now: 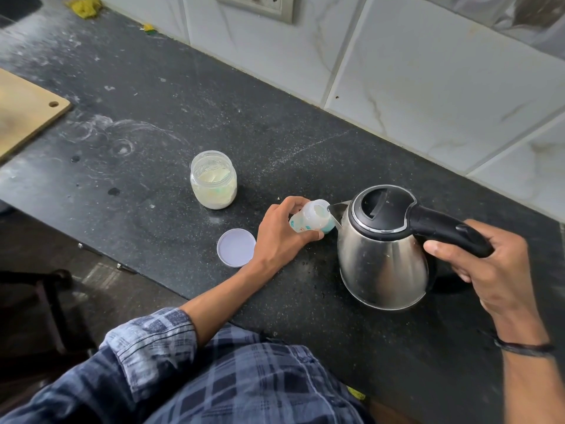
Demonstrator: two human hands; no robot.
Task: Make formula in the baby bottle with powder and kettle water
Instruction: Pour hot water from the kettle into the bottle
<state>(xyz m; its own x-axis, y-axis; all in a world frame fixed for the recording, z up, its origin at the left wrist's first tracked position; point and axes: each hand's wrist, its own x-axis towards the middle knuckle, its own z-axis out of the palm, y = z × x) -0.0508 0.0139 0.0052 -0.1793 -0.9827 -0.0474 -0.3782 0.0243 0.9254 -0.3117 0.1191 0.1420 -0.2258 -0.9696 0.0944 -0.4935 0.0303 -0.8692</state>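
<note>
Both hands busy: left hand [279,237] tilts bottle [312,220], kettle [382,249] spout touching.

At centre frame the left hand [282,237] gripped a tilted baby bottle [312,220], its open mouth at the spout of the steel kettle [383,252], which the right hand [486,261] held by its black handle. An open powder jar [214,179] stood upper left of them, its lid [236,247] lying on the dark counter [153,117].

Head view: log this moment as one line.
left hand: holds baby bottle tilted | right hand: grips kettle handle | spout at bottle mouth
</note>
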